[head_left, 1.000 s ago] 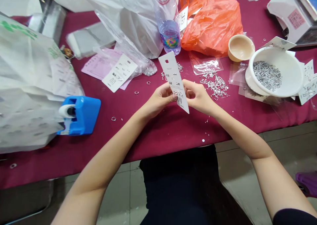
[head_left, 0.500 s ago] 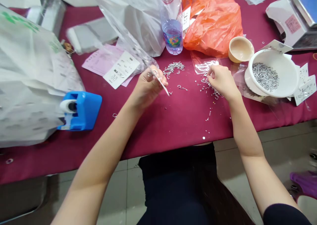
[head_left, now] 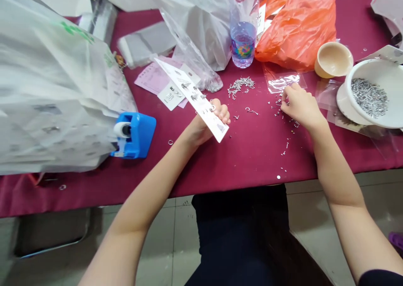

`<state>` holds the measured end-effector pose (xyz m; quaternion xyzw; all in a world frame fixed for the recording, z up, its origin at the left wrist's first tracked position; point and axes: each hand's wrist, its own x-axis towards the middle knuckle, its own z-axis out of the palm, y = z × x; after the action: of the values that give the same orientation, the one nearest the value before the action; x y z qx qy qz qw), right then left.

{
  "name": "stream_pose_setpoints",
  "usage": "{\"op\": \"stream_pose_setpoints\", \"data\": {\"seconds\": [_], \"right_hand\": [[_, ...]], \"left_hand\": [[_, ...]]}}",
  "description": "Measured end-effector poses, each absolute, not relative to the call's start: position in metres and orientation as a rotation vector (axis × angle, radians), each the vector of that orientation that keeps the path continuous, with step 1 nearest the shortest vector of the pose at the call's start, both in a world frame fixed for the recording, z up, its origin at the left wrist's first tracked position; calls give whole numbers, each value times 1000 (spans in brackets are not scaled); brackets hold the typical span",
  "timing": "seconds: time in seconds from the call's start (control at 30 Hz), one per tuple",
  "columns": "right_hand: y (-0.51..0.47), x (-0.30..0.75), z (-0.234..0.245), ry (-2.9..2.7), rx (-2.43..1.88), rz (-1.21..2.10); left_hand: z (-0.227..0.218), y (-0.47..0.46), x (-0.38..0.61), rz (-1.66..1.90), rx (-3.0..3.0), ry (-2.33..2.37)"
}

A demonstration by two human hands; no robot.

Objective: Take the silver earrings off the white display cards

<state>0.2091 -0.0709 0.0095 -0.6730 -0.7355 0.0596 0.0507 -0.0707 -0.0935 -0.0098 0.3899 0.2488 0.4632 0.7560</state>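
Display card (head_left: 185, 88), long and white and set with small silver jewellery pieces, is held in the left hand (head_left: 204, 126) near the middle of the frame, slanted up toward the upper left, with its lower part lying across the fingers (head_left: 224, 116). The hands are well apart. Whether anything is pinched by the right hand (head_left: 300, 106) cannot be told; its fingertips are lowered over scattered silver findings (head_left: 278, 109) on the crimson surface (head_left: 252, 160), right of centre. A loose heap of silver hooks (head_left: 241, 85) is placed above the gap between the hands, and a clear plastic sleeve (head_left: 285, 82) is laid just above the right hand. A white bowl (head_left: 378, 77) filled with silver pins (head_left: 370, 97) is seen at the right edge, beside a peach-coloured bowl (head_left: 333, 59). An orange plastic bag (head_left: 296, 27), a water bottle (head_left: 243, 42) and a blue tape dispenser (head_left: 135, 135) are set further off, toward the top and left.
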Motion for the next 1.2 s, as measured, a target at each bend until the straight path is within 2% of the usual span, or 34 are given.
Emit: {"op": "stream_pose_setpoints", "data": {"seconds": [0.1, 0.17, 0.23, 0.33, 0.4, 0.5, 1.2], "right_hand": [[-70, 209, 14, -2202, -2010, 170], [-76, 199, 20, -2106, -1841, 228], [-88, 180, 24, -2011, -1493, 459], [-112, 146, 23, -1879, -921, 1020], [-125, 129, 17, -1764, -781, 1245], [-134, 119, 10, -1638, -756, 1416], [-136, 123, 3, -1636, -753, 1372]], "left_hand": [[-10, -96, -70, 959, 860, 477], [-11, -100, -67, 948, 846, 451], [-13, -105, -60, 950, 822, 431], [-17, -114, -51, 922, 786, 416], [-19, -119, -47, 871, 783, 429], [-21, -124, -47, 814, 791, 452], [-28, -124, -51, 828, 800, 445]]}}
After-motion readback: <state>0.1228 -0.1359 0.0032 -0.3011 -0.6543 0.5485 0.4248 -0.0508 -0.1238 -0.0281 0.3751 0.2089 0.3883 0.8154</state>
